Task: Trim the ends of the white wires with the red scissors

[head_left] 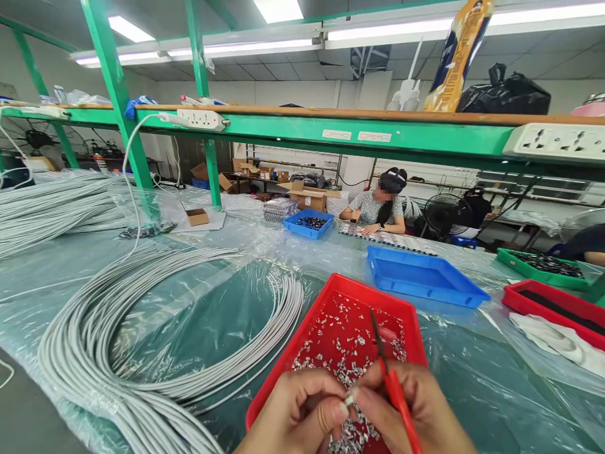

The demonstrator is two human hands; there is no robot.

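Observation:
Over the red tray point(418, 334), my left hand point(302, 403) pinches a small whitish piece point(350, 400) between thumb and fingers. It may be a cable end; most of it is hidden by the fingers. The thumb and fingertip of my right hand point(420, 397) meet the same piece from the other side. Red-handled scissors point(399, 403) rest in the right hand, dark blades pointing up and away. Many silvery scraps point(347, 362) are scattered in the tray below. A big coil of grey cable point(85, 340) lies to the left.
Beyond the red tray stands a blue tray point(425, 275); another blue tray point(302, 231) holds dark parts. At right are a green tray point(539, 277), a second red tray point(558, 315) and white cloth point(562, 343). A co-worker point(378, 211) sits opposite. A green shelf point(293, 129) spans overhead.

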